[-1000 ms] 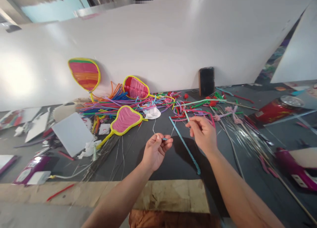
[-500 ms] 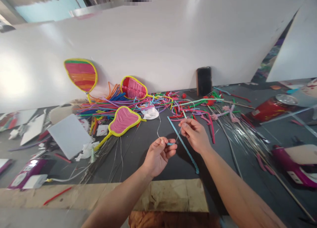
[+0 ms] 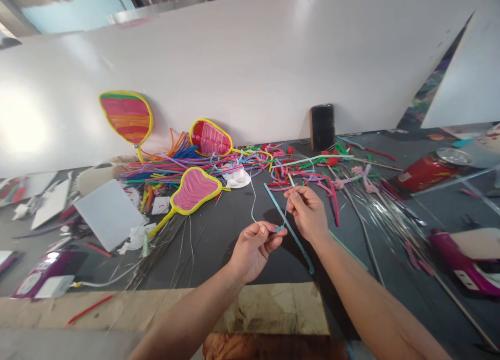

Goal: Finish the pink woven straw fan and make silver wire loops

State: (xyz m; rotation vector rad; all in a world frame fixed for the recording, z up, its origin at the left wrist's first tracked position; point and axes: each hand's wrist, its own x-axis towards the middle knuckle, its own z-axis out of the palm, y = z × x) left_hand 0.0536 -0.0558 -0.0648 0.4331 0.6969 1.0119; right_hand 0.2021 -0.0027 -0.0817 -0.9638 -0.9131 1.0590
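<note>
Between the fingertips of my left hand point(image 3: 250, 251) is a short light-blue fuzzy piece point(image 3: 278, 228), apparently pipe cleaner. A thin pale wire point(image 3: 253, 203) rises from that same hand in a loose curve. My right hand point(image 3: 308, 212) pinches a thin strand that runs down to the blue piece; its far end is hard to make out. Under and between both hands, a long blue pipe cleaner point(image 3: 289, 228) lies slantwise on the dark tabletop point(image 3: 219, 245). A green pipe cleaner point(image 3: 349, 250) shows beside my right wrist.
Behind the hands lies a heap of coloured pipe cleaners point(image 3: 164, 170). Left are a pink paddle shape with yellow rim point(image 3: 197, 190) and a white card point(image 3: 109, 214). A phone point(image 3: 322, 128) leans on the white wall. Right stand a red can point(image 3: 432, 170) and a purple device point(image 3: 469, 261).
My left hand has moved slightly right, closer to my right hand, with the blue piece in it. The green pipe cleaner beside my right wrist has come into view.
</note>
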